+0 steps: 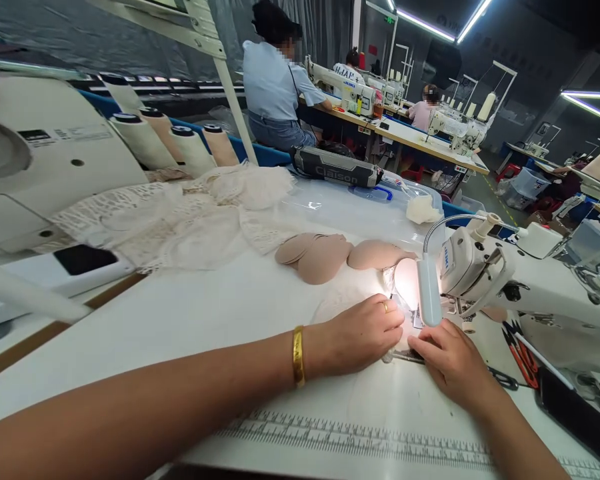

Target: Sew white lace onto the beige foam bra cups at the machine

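A pale bra (406,283) with a cup and lace edging lies under the needle area of a white sewing machine (473,263), brightly lit by a small lamp (430,293). My left hand (363,333), wearing a ring and a gold bangle, has its fingers curled down on the bra's near left edge. On the near right side, my right hand (455,363) holds the edge of the bra between thumb and fingers, close to the presser foot. The lamp hides part of the needle. Beige foam cups (325,260) lie just beyond my left hand.
White lace pieces (205,223) spread across the table's left. Thread cones (193,148) stand behind them. Right of my right hand lie red-handled snips (523,357) and a black phone (577,413). A ruler strip (360,437) runs along the front. Other people sew beyond.
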Available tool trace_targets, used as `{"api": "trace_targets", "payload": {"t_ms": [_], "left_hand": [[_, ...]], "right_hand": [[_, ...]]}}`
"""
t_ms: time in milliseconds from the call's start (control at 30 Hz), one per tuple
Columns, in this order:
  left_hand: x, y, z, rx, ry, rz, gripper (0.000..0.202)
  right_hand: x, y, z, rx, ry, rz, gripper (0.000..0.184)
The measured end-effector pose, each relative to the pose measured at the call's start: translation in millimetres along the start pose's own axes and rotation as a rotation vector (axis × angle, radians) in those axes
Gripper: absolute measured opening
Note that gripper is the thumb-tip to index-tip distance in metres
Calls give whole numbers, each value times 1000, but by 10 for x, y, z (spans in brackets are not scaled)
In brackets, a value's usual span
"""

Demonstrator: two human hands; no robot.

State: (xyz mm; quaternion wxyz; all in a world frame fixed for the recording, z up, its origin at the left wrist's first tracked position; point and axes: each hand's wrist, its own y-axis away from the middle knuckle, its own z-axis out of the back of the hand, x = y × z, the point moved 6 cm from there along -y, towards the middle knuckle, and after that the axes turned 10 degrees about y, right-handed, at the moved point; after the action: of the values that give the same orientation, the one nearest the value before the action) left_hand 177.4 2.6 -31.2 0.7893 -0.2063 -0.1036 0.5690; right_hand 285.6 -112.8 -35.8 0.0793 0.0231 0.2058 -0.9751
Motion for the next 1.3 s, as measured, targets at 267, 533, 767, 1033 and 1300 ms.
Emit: {"api": "trace_targets", "payload": {"t_ms": [267,533,767,1033,1300], "left_hand": [[23,0,-63,35,62,16,17],[25,-17,-15,-47,106,1,13],[183,-92,-111,-46,107,-10,14],[316,-209,-125,-15,171,9,13],[375,-220,-149,-49,218,16,18]], "right_hand": [[8,15,4,19,-23,-10,35],[-17,1,-21,-13,-23,-23,32],[-66,-29,-60,-40,31,-89,27],[-171,3,-135,-54,67,-152,25],[-186,22,-141,-66,89,-160,21]]}}
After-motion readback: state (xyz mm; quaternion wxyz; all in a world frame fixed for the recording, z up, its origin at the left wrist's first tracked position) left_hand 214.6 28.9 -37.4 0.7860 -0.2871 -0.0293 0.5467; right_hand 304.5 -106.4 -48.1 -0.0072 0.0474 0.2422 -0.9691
